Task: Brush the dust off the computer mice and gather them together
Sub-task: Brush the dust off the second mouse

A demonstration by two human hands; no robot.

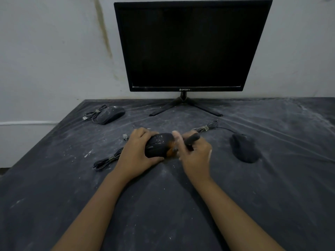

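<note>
Desk: the desk [272, 205] is draped in a dark cloth [54, 187] streaked with white dust and stands against a pale, stained wall [45, 51].
Monitor: a black monitor [188, 46] with a dark screen stands on splayed legs at the back middle, well behind both hands.
Far mouse: the far mouse [111, 115], black and dust-speckled, lies at the back left with its looped cable touching its left side.
Right mouse: the right mouse [244, 150], dark and matte, lies apart to the right. Its cable runs back-left to a tied bundle [206, 127] just behind the right grip.
Clutter: a second cable bundle [107, 160] lies just left of the left wrist, and a USB plug [125, 137] lies beside the left knuckles.
Held mouse: the held mouse [158, 144] is at the middle of the desk, in front of the monitor's legs. It is black and rounded, with white specks on top. I cannot tell whether it is lifted or resting.
Brush: the brush [192, 138] has a dark handle, and its blurred orange bristles are against the held mouse's right side.
Left grip: the left grip [137, 151] is closed around the held mouse from the left, thumb on the near side and fingers over the far side.
Right grip: the right grip [194, 154], motion-blurred, is curled round the brush handle, which points back-right.
Forearms: both are bare and converge from the bottom edge.
</note>
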